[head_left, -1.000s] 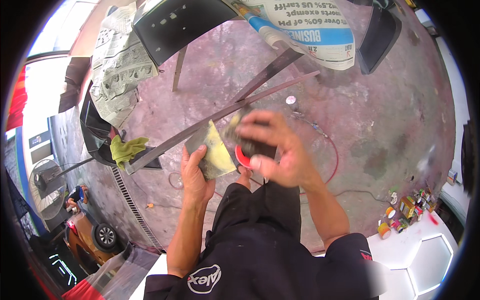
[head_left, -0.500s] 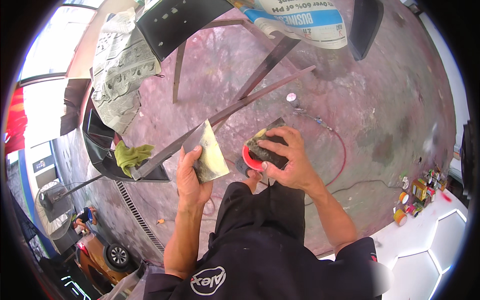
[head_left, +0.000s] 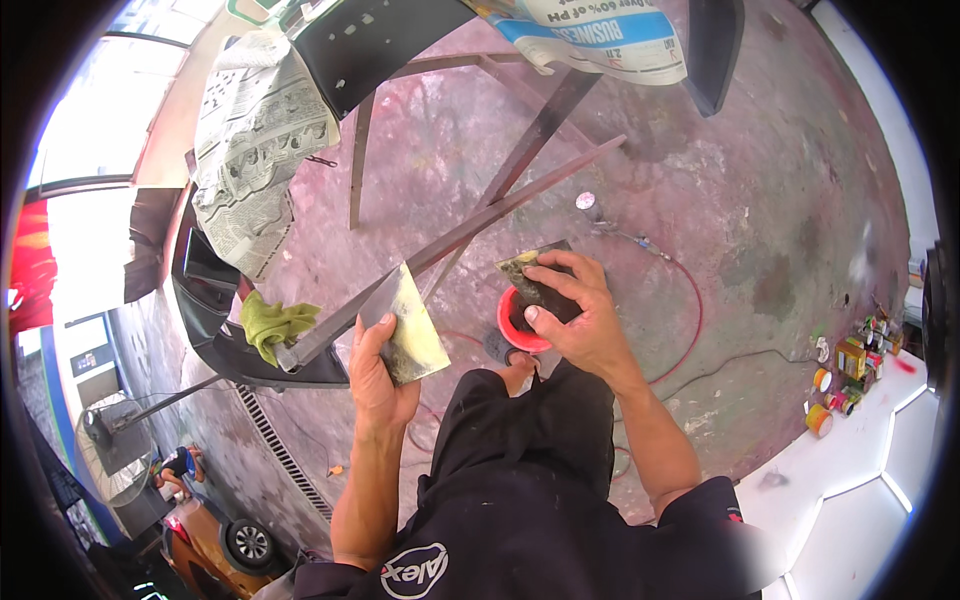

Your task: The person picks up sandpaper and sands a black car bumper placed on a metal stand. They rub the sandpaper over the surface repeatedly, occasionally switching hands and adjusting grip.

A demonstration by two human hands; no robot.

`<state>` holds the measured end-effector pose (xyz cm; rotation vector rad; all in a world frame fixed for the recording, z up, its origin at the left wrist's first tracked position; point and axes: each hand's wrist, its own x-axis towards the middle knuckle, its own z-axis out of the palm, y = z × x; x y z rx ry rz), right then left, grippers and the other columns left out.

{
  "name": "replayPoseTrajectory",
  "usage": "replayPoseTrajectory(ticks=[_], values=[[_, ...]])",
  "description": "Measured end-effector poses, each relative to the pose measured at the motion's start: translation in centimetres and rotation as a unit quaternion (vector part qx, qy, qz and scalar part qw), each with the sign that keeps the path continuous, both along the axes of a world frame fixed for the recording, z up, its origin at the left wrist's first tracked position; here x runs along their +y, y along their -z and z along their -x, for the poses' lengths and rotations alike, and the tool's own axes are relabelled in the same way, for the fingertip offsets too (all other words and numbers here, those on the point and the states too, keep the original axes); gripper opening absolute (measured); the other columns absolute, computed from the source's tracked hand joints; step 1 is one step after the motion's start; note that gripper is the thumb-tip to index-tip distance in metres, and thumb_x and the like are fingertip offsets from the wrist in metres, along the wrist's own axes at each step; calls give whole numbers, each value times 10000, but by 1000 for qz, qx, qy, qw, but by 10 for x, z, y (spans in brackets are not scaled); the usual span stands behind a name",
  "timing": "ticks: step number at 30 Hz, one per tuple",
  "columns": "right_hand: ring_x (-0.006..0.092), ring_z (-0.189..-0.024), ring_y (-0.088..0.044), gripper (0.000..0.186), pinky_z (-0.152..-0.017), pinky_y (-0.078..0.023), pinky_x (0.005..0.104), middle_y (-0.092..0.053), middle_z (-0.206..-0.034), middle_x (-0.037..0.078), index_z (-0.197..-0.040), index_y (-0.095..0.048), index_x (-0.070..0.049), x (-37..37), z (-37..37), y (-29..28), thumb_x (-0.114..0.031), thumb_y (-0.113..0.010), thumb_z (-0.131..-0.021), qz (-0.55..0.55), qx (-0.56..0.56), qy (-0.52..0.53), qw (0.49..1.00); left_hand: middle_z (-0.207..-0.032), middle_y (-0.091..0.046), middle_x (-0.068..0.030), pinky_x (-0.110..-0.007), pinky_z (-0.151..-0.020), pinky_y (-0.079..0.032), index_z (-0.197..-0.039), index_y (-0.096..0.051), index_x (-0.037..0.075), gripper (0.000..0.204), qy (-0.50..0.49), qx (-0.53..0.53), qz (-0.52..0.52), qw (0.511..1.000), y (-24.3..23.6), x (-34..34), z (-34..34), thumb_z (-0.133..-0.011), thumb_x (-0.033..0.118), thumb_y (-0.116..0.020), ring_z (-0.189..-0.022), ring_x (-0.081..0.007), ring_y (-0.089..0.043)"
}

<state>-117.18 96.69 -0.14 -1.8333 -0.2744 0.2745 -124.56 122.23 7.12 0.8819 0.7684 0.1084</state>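
Note:
My left hand (head_left: 385, 375) grips a flat, pale putty board (head_left: 412, 325) by its lower left edge, thumb on its face. Yellowish paste and dark smears cover the board. To its right, my right hand (head_left: 580, 310) has its fingers and thumb closed on a dark, thin putty spreader (head_left: 545, 295). Yellowish paste sits on the spreader's upper left corner. Just below the spreader shows a red round rim (head_left: 508, 318), partly hidden by it; whether my hand touches that rim I cannot tell. The two tools are apart.
A long stand bar (head_left: 470, 225) crosses ahead. Black car panels (head_left: 375, 45) rest there, partly covered with newspaper (head_left: 265, 140). A green cloth (head_left: 275, 325) hangs at the left. A red hose (head_left: 695, 300) lies on the floor; several cans (head_left: 820, 420) stand right. Another person (head_left: 180, 470) crouches far left.
My left hand has lowered slightly with the board. The spreader in my right hand has shifted slightly, uncovering more of the red rim. The whole view has tilted a little.

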Motion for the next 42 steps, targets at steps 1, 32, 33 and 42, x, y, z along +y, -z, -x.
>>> replayPoseTrajectory(ticks=[1, 32, 33, 42], values=[[318, -1400, -492, 464, -1216, -372, 459, -624, -1429, 77, -1274, -791, -89, 1, 0, 0, -243, -804, -836, -2, 2, 2, 1000, -1159, -738, -60, -371, -875, -642, -1366, -576, 80, 331, -3, -3, 1, 1000, 0, 2, 1, -1036, 93, -598, -1023, -189, -753], [313, -1351, -527, 436, -1172, -416, 433, -652, -1384, 94, -1270, -776, -55, -31, -130, -15, -185, -820, -856, -57, 37, -52, 996, -1220, -729, -53, -349, -914, -618, -1441, -596, 69, 415, -80, 0, 20, 997, -20, -50, -86, -1028, 99, -611, -1065, -181, -740], [312, -1350, -529, 435, -1171, -416, 432, -652, -1384, 94, -1270, -776, -54, -33, -134, -14, -180, -819, -856, -56, 37, -54, 996, -1217, -729, -53, -350, -909, -621, -1436, -596, 68, 406, -85, 3, 21, 996, -21, -52, -89, -1031, 98, -608, -1059, -181, -741], [311, -1343, -535, 440, -1169, -414, 431, -653, -1385, 106, -1270, -774, -52, -43, -156, -18, -185, -817, -852, -48, 32, -72, 996, -1225, -710, -65, -378, -957, -599, -1410, -587, 40, 393, -101, -4, 23, 995, -20, -63, -103, -1019, 71, -607, -1088, -196, -719]])
